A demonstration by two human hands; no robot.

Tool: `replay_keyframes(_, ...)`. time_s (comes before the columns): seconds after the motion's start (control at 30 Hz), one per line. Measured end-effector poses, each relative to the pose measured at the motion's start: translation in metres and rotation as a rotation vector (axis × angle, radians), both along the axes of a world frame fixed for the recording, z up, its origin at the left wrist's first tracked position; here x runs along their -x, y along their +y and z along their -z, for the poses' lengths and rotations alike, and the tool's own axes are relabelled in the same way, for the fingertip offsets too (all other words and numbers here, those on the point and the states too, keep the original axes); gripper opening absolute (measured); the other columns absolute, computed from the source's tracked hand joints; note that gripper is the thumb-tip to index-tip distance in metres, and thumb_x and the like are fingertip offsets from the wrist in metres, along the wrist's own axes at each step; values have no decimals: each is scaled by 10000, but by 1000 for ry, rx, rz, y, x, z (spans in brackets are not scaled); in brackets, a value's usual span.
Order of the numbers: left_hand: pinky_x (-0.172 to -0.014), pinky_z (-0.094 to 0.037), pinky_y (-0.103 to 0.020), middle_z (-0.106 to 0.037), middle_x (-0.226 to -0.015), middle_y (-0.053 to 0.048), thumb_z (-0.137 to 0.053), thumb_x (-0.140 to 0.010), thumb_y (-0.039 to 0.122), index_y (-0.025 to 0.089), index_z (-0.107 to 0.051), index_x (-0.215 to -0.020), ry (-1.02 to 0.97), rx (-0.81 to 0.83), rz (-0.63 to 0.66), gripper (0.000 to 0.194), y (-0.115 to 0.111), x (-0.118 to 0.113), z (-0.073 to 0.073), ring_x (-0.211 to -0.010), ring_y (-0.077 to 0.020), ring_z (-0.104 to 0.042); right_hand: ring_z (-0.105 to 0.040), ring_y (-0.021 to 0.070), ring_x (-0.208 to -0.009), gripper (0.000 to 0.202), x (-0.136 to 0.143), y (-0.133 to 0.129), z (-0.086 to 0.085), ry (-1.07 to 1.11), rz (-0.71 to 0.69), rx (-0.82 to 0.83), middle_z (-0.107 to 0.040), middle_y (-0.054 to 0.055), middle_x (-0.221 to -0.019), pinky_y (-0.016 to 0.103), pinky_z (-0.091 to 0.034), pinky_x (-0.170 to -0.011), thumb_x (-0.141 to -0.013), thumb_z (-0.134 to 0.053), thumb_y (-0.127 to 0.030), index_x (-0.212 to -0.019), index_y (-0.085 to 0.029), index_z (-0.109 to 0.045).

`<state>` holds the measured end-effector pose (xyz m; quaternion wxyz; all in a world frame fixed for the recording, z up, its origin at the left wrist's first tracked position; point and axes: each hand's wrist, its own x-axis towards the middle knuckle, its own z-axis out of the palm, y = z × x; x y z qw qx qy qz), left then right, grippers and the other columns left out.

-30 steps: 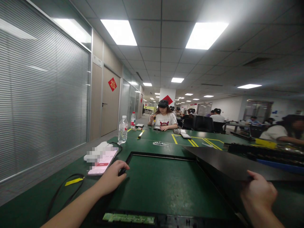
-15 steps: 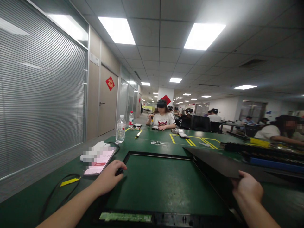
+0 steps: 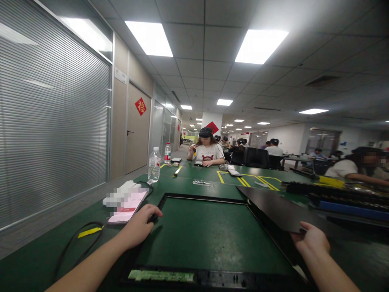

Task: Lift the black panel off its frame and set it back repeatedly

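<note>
A thin black rectangular frame (image 3: 206, 198) lies on the green tabletop, which shows through its opening. Along its near bar runs a green circuit strip (image 3: 161, 276). My left hand (image 3: 142, 223) is closed over the frame's left bar, the fingertips curled around a dark part of it. On the right side, my right hand (image 3: 313, 241) grips the edge of a flat dark panel (image 3: 276, 209) between thumb and fingers. This panel is tilted up beside the frame's right bar; whether the two are joined I cannot tell.
Left of the frame are a phone (image 3: 129, 207) with a pink screen and a dark cord (image 3: 60, 251). Beyond stand a clear water bottle (image 3: 154, 166) and a red-capped bottle (image 3: 167, 153). Black parts (image 3: 334, 198) are stacked at right. A person (image 3: 209, 152) sits across the table.
My right hand has moved slightly left and the panel has shifted a little with it. My left hand and the frame have stayed in place.
</note>
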<state>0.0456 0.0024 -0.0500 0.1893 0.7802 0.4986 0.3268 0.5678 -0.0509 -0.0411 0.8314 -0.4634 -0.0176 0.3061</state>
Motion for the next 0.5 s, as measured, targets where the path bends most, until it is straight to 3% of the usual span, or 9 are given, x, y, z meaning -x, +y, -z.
replay_keyframes(0.13,-874,-385,-326,-528,-1041,-56,-406,-585,15,198,-596,-895,8,-1,4,406,0,0,1,-1002,-197,-494,-540,93,-419,214,9,-3,-4,55,101,69,-513,-36,-651,244,-530,-417,-647,-528,9,-689,-187,-453)
replay_keyframes(0.5,-861,-395,-316,-538,-1036,-52,-399,-565,-5,198,-601,-877,14,-7,1,423,-3,-3,-4,-996,-194,-502,-549,103,-471,213,18,-4,-6,101,72,127,-520,-28,-661,285,-567,-468,-660,-516,15,-687,-188,-455)
